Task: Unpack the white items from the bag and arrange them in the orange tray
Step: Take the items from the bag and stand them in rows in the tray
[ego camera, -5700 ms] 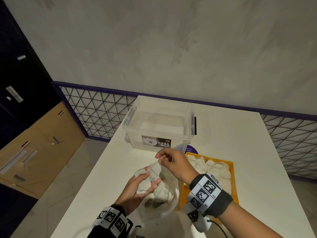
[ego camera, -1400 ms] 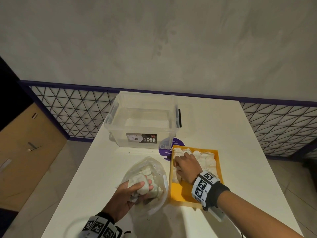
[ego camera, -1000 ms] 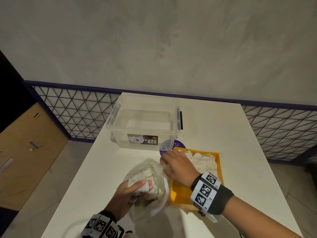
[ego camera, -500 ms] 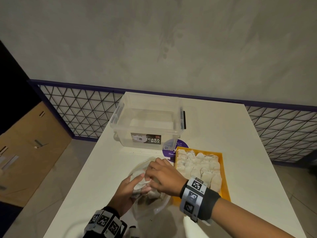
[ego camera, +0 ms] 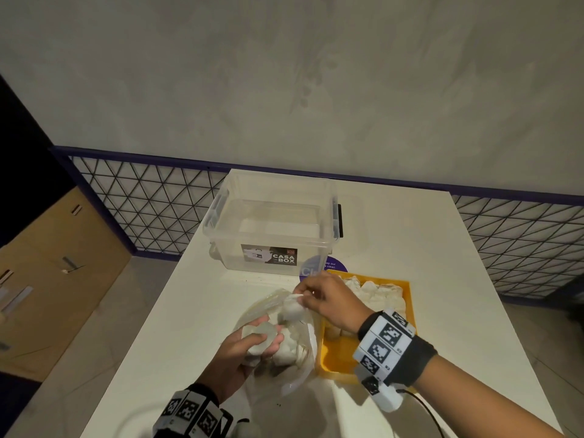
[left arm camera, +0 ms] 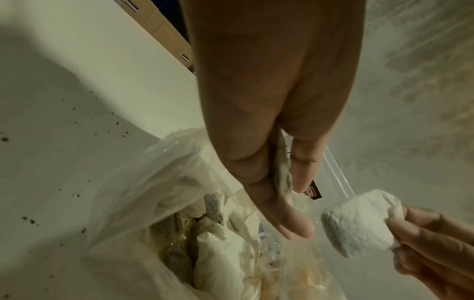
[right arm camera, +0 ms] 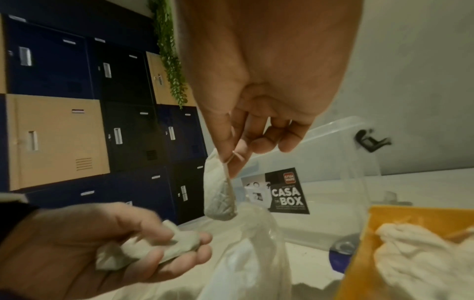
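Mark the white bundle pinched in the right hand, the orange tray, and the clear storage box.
white bundle (left arm camera: 359, 221): left wrist view, on its rounded body.
orange tray (ego camera: 335, 352): head view, on the bare floor at its near end.
clear storage box (ego camera: 271, 230): head view, on its near front wall.

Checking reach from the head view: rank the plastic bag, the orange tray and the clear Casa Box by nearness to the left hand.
From the left hand:
1. Plastic bag, touching it, just right.
2. Orange tray, right of the bag.
3. Clear Casa Box, at the table's back.
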Demonstrator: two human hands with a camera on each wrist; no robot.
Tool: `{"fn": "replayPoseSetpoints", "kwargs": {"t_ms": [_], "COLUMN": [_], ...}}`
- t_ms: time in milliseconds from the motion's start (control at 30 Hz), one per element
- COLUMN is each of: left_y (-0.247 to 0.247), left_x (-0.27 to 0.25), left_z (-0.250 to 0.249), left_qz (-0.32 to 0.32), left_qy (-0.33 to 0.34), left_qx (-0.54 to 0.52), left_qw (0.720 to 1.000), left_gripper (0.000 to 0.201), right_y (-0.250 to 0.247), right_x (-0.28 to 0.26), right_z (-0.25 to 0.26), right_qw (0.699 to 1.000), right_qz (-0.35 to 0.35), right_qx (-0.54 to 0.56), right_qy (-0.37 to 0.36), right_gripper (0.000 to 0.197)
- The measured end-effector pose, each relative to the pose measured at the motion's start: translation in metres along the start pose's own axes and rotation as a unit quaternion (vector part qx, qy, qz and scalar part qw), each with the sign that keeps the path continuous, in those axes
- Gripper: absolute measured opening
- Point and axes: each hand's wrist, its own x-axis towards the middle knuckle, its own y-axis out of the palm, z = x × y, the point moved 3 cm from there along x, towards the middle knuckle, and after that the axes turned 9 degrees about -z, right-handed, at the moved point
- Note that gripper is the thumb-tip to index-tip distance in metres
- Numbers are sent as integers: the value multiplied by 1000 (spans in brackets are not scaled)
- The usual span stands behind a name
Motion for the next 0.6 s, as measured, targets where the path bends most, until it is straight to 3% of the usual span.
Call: {"fn": "replayPoseSetpoints", "kwargs": {"t_ms": [200, 333, 467, 600], "left_y": [-4, 0, 1, 0], "left_x": [-2, -4, -3, -4], "left_z": [3, 3, 3, 3], "left_qz": [22, 41, 49, 51], "left_qy": [4, 5, 4, 6], "left_qx": [9, 20, 31, 44], "left_qw": [1000, 999, 998, 998], "left_gripper": [58, 54, 51, 51], "right_y": [-35, -33, -18, -7], "right_x": [-8, -20, -30, -29], "right_z": [-49, -78, -97, -99], "right_qw": [990, 980, 972, 966], "right_qz": [-59, -10, 53, 83], "right_qx": [-92, -163, -149, -193], "right_qy": [90, 116, 172, 150], "right_gripper": [11, 11, 18, 16]}}
